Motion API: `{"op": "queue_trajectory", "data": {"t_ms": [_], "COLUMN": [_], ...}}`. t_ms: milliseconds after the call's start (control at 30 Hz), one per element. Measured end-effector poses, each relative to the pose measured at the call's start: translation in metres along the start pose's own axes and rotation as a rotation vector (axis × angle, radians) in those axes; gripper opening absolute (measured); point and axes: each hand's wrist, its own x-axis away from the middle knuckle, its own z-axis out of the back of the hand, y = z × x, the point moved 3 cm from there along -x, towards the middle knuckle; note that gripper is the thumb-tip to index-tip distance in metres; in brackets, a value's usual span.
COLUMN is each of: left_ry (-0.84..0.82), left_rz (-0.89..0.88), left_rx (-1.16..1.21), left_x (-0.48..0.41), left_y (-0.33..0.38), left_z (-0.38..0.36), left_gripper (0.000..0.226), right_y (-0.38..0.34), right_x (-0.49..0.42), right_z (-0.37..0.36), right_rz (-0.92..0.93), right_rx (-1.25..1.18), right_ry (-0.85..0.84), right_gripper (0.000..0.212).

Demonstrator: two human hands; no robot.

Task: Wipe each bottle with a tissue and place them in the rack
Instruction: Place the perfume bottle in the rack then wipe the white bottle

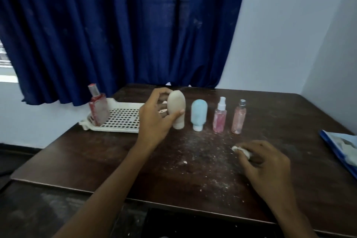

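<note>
Red bottle (97,105) already leans in the white rack (123,120), far left. Left hand (154,118) grips the beige bottle (176,110) just right of the rack, fingers and thumb curled round it. Prob. bottle no. 2. Blue bottle (199,115), pink spray bottle (219,117) and peach spray bottle (239,118) stand in a row beside it, unracked. Right hand (264,162) pinches a wadded tissue (241,150) low over the counter (116,160). Next, I'd judge: bring tissue & bottle together, wipe, then rack it. No label legible.

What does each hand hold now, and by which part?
The left hand grips the beige bottle around its middle. The right hand pinches a crumpled tissue in its fingers.
</note>
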Motion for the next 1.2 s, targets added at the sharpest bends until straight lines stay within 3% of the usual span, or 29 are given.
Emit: {"op": "queue_trajectory", "data": {"t_ms": [167,367,533,767,900,1067,1200], "left_ry": [0.22,0.462,0.533,0.628,0.654,0.682,0.669], "left_rz": [0.051,0.165,0.196,0.267,0.352,0.417,0.451], "left_rx": [-0.171,-0.286,-0.367,-0.402,-0.375,-0.367,-0.383], "left_x": [-0.017,-0.028,-0.031,-0.025,-0.021,-0.017,-0.014], "left_y": [-0.037,-0.074,-0.089,-0.104,-0.112,-0.114,-0.115], "left_z": [0.058,0.101,0.108,0.102,0.099,0.1,0.101], "left_gripper": [0.044,0.044,0.043,0.039,0.04,0.045,0.049], "right_y": [-0.001,-0.003,0.0,0.005,0.007,-0.001,0.0], "right_x": [0.001,-0.001,0.001,0.003,0.004,0.003,0.002], "right_z": [-0.002,-0.004,-0.005,-0.007,-0.009,-0.004,-0.003], "right_rz": [0.03,0.008,-0.06,-0.117,-0.184,-0.118,-0.108], "right_rx": [0.02,0.034,0.068,0.021,-0.049,0.015,0.048], "right_ry": [0.0,0.011,0.037,-0.036,-0.07,-0.009,-0.013], "right_gripper": [0.01,0.024,0.009,0.013,0.034,0.011,0.024]}}
